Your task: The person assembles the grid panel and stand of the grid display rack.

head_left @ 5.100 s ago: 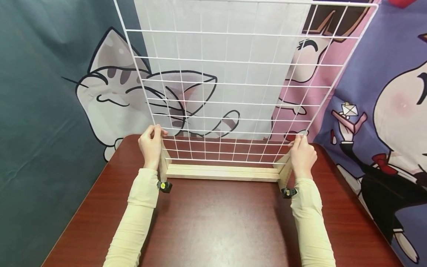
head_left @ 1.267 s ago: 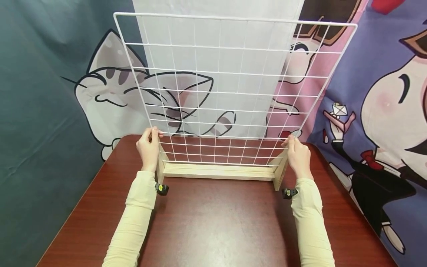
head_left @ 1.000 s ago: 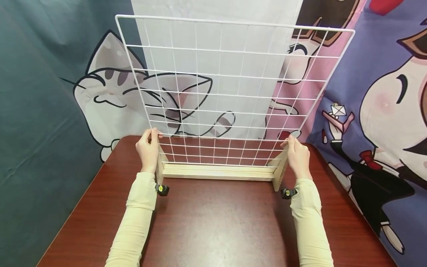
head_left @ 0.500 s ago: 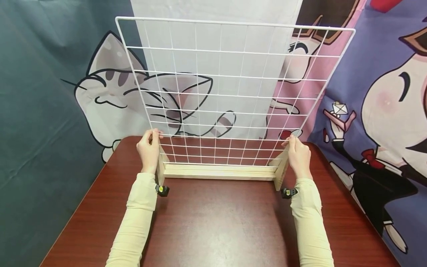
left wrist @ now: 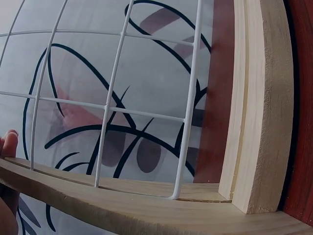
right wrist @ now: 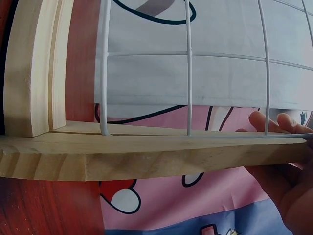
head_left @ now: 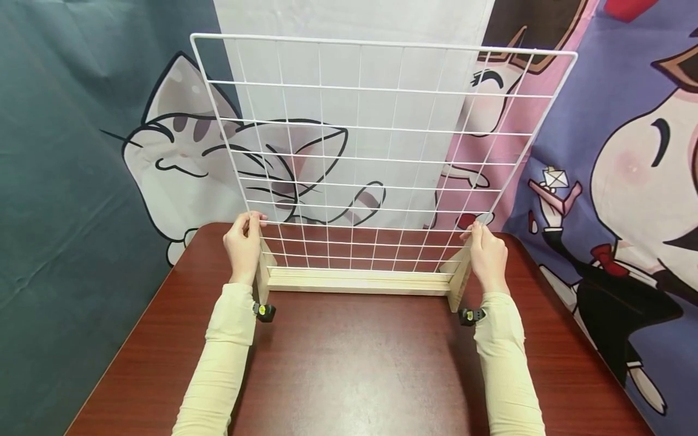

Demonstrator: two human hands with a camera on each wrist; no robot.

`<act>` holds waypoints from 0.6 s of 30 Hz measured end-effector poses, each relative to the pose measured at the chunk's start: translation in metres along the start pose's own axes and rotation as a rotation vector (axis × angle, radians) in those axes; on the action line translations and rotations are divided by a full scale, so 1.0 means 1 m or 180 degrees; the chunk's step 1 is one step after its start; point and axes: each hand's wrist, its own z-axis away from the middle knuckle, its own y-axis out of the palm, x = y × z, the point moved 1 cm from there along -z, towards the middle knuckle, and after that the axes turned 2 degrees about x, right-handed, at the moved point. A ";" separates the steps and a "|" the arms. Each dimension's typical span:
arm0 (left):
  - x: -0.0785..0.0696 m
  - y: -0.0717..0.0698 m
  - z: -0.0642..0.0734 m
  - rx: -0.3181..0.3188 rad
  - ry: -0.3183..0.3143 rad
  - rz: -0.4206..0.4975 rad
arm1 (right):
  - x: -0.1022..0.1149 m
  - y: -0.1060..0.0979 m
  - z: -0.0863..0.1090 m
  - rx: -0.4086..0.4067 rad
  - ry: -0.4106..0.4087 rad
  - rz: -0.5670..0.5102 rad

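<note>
A white wire grid (head_left: 357, 157) stands tilted over a pale wooden stand, which has a crossbar (head_left: 360, 282) and two side boards. My left hand (head_left: 243, 247) grips the grid's left edge at the top of the left side board (left wrist: 122, 208). At the opposite edge, my right hand (head_left: 487, 257) pinches the grid together with the tip of the right side board (right wrist: 171, 159). Both wrist views show the side wires lying along the boards. Between the grid's bottom wire (left wrist: 182, 147) and the crossbar there is a gap.
The stand rests toward the back of a reddish-brown table (head_left: 354, 363). Behind it hangs a cartoon cloth (head_left: 180, 163) with a cat figure. A plain white sheet area (head_left: 349, 18) shows behind the grid.
Compared with several seconds ago, the grid's top edge is lower in the head view and fully visible. Over the last second it shifts slightly downward; both hands keep their hold.
</note>
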 end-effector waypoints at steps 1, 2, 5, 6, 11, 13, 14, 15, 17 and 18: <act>0.000 0.000 0.000 0.0000 0.0006 -0.0001 | 0.000 0.000 0.000 -0.0005 0.0007 -0.0003; 0.000 0.000 0.000 -0.0004 0.0010 -0.0002 | 0.000 0.000 0.000 -0.0009 0.0014 -0.0009; 0.000 0.000 0.000 -0.0019 0.0022 -0.0015 | 0.000 0.001 0.000 -0.0019 0.0037 -0.0018; 0.000 0.000 0.000 -0.0021 0.0027 -0.0007 | 0.000 0.001 -0.001 -0.0023 0.0039 -0.0022; -0.001 0.001 0.001 -0.0006 0.0019 0.0031 | 0.001 0.002 -0.001 -0.0033 0.0042 -0.0031; -0.001 0.001 0.001 0.0007 0.0006 0.0032 | 0.001 0.002 -0.001 -0.0032 0.0046 -0.0030; -0.001 0.001 0.001 0.0007 0.0002 0.0029 | 0.000 0.002 -0.001 -0.0032 0.0046 -0.0025; -0.001 0.001 0.001 0.0008 0.0000 0.0025 | 0.000 0.003 -0.001 -0.0033 0.0049 -0.0021; 0.000 0.001 0.001 0.0000 0.0010 0.0015 | -0.001 0.003 0.000 -0.0047 0.0050 -0.0014; 0.000 0.002 0.001 -0.0001 0.0016 0.0009 | -0.001 0.003 0.000 -0.0052 0.0051 -0.0014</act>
